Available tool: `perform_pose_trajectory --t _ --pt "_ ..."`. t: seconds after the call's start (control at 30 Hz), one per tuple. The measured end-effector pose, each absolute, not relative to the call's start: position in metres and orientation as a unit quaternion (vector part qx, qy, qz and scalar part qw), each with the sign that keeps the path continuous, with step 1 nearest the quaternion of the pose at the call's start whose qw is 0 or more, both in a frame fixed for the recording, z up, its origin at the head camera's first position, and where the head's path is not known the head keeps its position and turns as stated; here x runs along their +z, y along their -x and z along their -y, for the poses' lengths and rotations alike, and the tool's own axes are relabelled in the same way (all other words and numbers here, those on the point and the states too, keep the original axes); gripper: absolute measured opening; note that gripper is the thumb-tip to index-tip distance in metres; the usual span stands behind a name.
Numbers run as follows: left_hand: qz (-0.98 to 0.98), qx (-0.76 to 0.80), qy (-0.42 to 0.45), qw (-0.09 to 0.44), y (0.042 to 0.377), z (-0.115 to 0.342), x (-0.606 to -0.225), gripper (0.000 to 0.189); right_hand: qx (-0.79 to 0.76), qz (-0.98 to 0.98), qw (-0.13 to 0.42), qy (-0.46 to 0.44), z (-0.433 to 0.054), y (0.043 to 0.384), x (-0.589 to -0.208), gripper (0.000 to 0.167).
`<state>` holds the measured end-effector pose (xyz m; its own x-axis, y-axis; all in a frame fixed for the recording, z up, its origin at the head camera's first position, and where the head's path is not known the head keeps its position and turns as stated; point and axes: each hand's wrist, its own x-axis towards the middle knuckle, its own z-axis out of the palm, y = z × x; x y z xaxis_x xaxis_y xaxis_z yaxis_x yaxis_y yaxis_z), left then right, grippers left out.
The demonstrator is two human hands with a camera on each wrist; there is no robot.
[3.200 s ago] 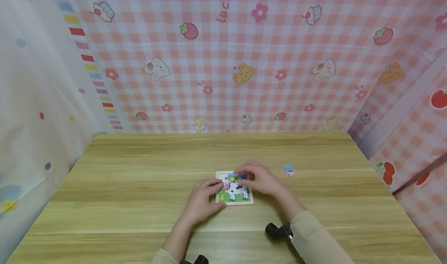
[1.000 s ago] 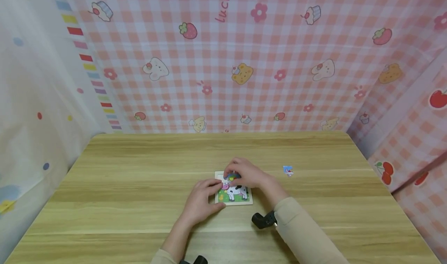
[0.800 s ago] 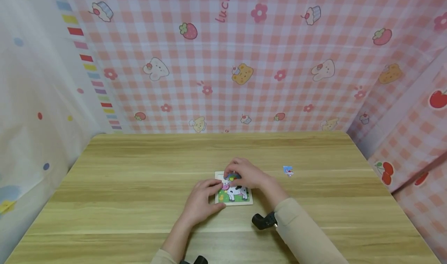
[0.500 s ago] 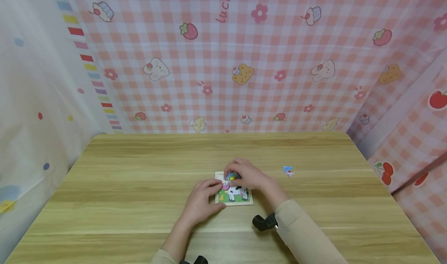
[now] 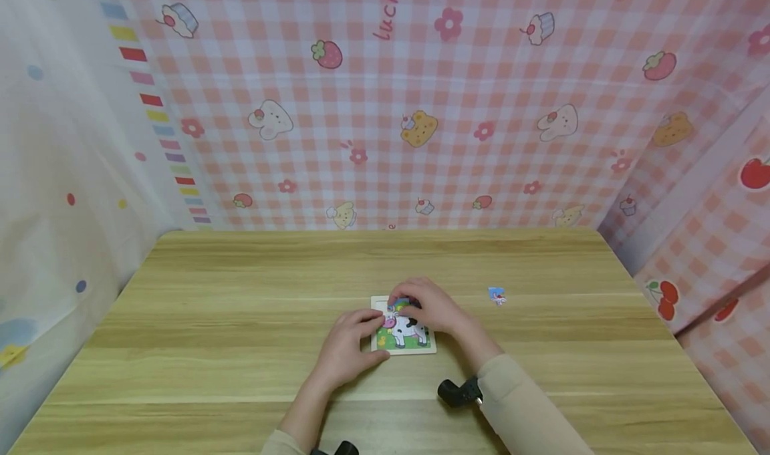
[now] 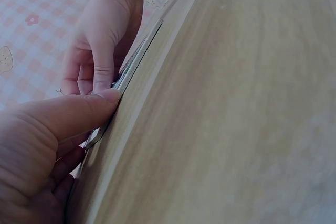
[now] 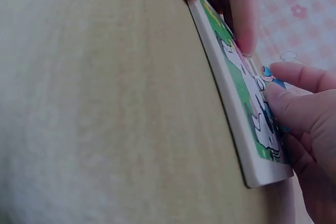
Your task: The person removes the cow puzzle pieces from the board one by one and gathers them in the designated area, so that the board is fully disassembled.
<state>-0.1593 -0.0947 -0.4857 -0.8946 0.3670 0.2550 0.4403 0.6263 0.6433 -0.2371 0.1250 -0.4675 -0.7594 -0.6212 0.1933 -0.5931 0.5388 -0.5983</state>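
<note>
A square wooden jigsaw puzzle [image 5: 412,351] with a cow picture lies on the table in the head view. My left hand [image 5: 349,345] grips its left side, thumb at the near corner and fingertips over the left edge. The left wrist view shows that thumb [image 6: 86,111] against the board's edge. Over the puzzle's upper part is my right hand [image 5: 436,306]. In the right wrist view its thumb and index finger pinch a blue puzzle piece [image 7: 277,81] at the picture's surface. The right fingers partly hide the piece and the top right of the picture.
One loose blue puzzle piece [image 5: 496,295] lies on the wooden table [image 5: 240,288], right of the puzzle. A pink checked curtain [image 5: 385,174] hangs behind the table's far edge. Black wrist cameras [image 5: 458,393] are worn at the cuffs.
Over the earlier frames my right hand moved left across the puzzle's upper part. Since half a second ago it has shifted slightly right and nearer. My left hand stays put.
</note>
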Motion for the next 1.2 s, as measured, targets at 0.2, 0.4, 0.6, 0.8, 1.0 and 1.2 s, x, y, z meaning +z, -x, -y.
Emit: perform_pose_trajectory --t 0.2,0.4,0.6,0.8,1.0,1.2 --pt "0.900 -0.370 0.223 0.049 0.160 0.094 -0.486 0.060 -0.355 -0.874 0.017 0.332 -0.126 0.236 -0.470 0.017" --pt "0.900 -0.371 0.223 0.050 0.159 0.094 -0.484 0.060 -0.369 -0.874 0.020 0.316 -0.126 0.236 -0.472 0.021" --pt "0.901 -0.371 0.221 0.048 0.158 0.094 -0.484 0.059 -0.385 -0.874 0.029 0.295 -0.126 0.234 -0.472 0.023" --pt "0.902 -0.368 0.220 0.047 0.158 0.094 -0.484 0.060 -0.432 -0.861 0.027 0.266 -0.127 0.230 -0.474 0.020" --pt "0.901 -0.371 0.220 0.048 0.157 0.093 -0.483 0.060 -0.478 -0.846 0.018 0.236 -0.136 0.222 -0.469 0.019" --pt "0.903 -0.369 0.214 0.044 0.157 0.093 -0.483 0.060 -0.475 -0.850 -0.009 0.228 -0.161 0.218 -0.469 0.017"
